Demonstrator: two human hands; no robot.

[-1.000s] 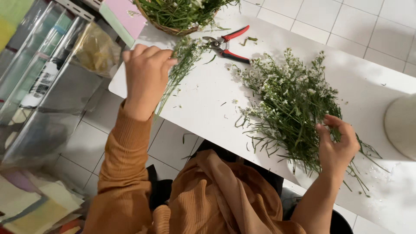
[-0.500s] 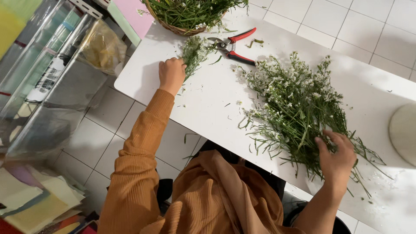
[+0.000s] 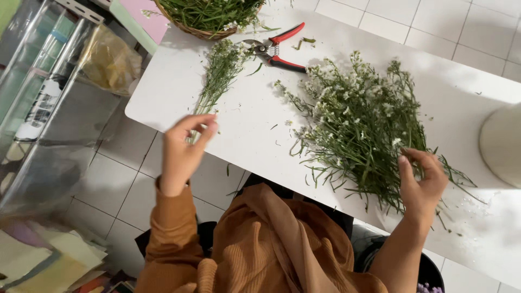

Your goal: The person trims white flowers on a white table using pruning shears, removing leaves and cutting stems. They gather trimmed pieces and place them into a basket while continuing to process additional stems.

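A small bunch of green stems with tiny white flowers (image 3: 220, 76) lies on the white table (image 3: 255, 130) near its left edge. My left hand (image 3: 184, 149) hovers at the table's edge with its fingers loosely apart, fingertips at the bunch's cut ends. A big loose pile of the same white-flowered stems (image 3: 358, 125) spreads across the middle of the table. My right hand (image 3: 426, 184) is at the pile's lower right end, fingers curled around some of its stems.
Red-handled pruning shears (image 3: 274, 49) lie at the table's far side. A wicker basket of greens (image 3: 209, 16) stands beyond them. A white round object (image 3: 502, 146) sits at the right edge. Clear wrapping sheets (image 3: 49, 108) and coloured papers (image 3: 49, 260) lie left on the tiled floor.
My left hand laid the small bunch down on the table and slid back along its stems to the near edge. My right hand stayed at the big pile's stem end.
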